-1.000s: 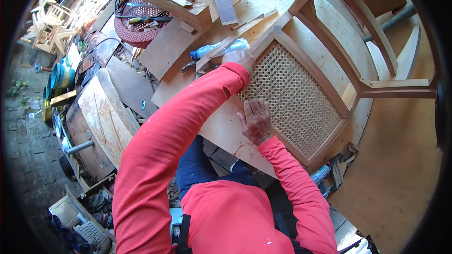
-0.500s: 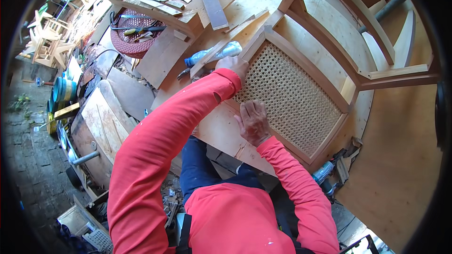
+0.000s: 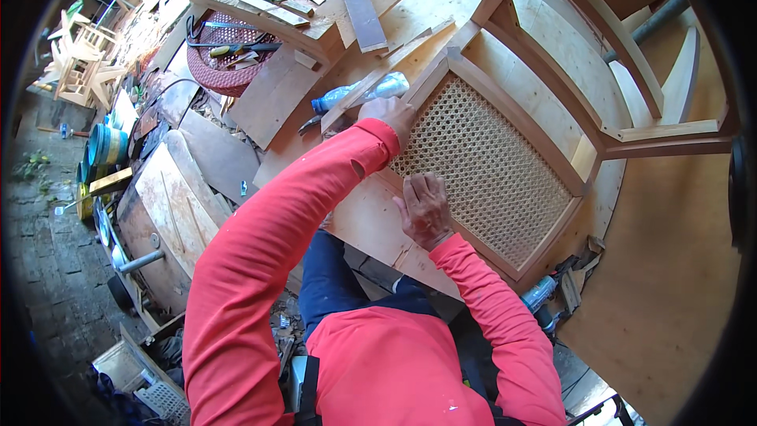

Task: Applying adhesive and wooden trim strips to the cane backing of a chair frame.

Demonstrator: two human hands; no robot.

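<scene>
A wooden chair frame [image 3: 512,97] lies on the worktable, with a woven cane panel [image 3: 493,166] set inside its rectangular border. At the panel's left side is my left hand [image 3: 389,117], closed, its fingertips turned down and hidden; whatever it grips cannot be made out. My right hand [image 3: 426,209] rests over the near edge of the panel, fingers bent and close together, thumb apart, with nothing visible in it. Just beyond my left hand a clear plastic bottle with a blue cap [image 3: 359,93] lies on its side, partly behind a wood strip [image 3: 386,71].
The chair's curved rails and legs [image 3: 631,142] rise at the far right. A red woven round seat [image 3: 225,71] holds wood offcuts and a hacksaw. Boards [image 3: 268,106] lie to the left. Another bottle [image 3: 540,293] and scraps [image 3: 574,288] sit near the right front edge.
The view has shifted very slightly. Both hands keep nearly the same places at the cane panel, and the chair frame stays where it was.
</scene>
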